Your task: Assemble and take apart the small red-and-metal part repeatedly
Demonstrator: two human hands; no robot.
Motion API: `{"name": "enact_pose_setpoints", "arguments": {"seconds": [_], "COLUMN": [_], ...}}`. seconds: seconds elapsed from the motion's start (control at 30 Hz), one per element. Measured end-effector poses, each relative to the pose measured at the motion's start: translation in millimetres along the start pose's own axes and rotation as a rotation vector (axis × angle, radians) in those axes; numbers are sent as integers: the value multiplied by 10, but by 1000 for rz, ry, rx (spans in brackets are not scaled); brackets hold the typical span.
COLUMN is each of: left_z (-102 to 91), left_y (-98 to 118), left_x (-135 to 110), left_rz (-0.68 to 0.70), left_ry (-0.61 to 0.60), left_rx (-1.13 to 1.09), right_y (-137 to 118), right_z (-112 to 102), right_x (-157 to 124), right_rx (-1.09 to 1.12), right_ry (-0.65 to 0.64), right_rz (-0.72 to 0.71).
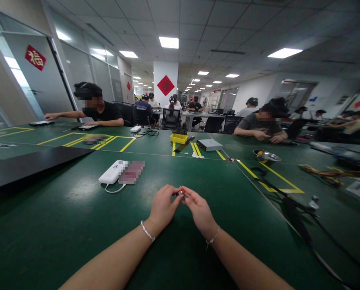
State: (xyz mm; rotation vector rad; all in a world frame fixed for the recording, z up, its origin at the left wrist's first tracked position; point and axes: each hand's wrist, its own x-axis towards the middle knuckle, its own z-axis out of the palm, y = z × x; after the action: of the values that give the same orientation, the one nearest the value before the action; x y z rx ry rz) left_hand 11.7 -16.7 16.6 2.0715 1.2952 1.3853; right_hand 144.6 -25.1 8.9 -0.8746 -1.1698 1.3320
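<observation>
Both of my hands meet above the green tabletop (113, 225) at the middle of the head view. Between their fingertips is a small orange and silvery part (180, 192), too small to name. My left hand (163, 204) pinches it from the left with thumb and fingers. From the other side, the fingertips of my right hand (200, 210) close on the same part. Ahead and to the left lies a white power bank (112, 172) marked 15, its white cable running to a blurred reddish phone-like object (132, 172).
A black panel (35, 165) lies at the left. Further back are a yellow bin (179, 138), a grey metal box (209, 144) and a metal bowl (267, 156). Black cables (294, 209) and coloured wires (321, 174) spread on the right. Two people work across the table.
</observation>
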Motion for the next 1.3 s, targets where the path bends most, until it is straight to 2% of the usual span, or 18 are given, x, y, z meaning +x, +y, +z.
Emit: {"name": "enact_pose_setpoints", "arguments": {"seconds": [0.13, 0.23, 0.43, 0.57, 0.83, 1.03, 1.1, 1.17, 1.23, 1.3], "left_z": [4, 5, 49, 62, 21, 60, 70, 72, 71, 74], "left_y": [-17, -18, 2, 4, 19, -1, -18, -42, -76, -118], "left_x": [2, -2, -24, -29, -19, -28, -35, -41, -43, -41], "left_rz": [-1, 6, 64, 81, 89, 101, 95, 75, 51, 23], "left_ry": [3, 4, -27, -44, -40, -119, -139, -149, -170, -194], "left_rx": [31, 78, 210, 279, 281, 258, 227, 217, 238, 279], "right_y": [65, 51, -61, -72, -121, -86, -132, -233, -366, -488], "right_z": [-17, -15, -30, -69, -82, -73, -209, -477, -864, -1307], "right_x": [-9, -10, 26, 40, 10, 53, 135, 227, 289, 292], "right_rx": [-130, -170, -52, 92, 119, -54, -194, -411, -702, -1034], "right_ry": [-4, -8, 113, 109, 37, 102, 146, 271, 461, 647], "right_rz": [-83, -90, 100, 197, 214, 162, 98, 35, 15, 76]}}
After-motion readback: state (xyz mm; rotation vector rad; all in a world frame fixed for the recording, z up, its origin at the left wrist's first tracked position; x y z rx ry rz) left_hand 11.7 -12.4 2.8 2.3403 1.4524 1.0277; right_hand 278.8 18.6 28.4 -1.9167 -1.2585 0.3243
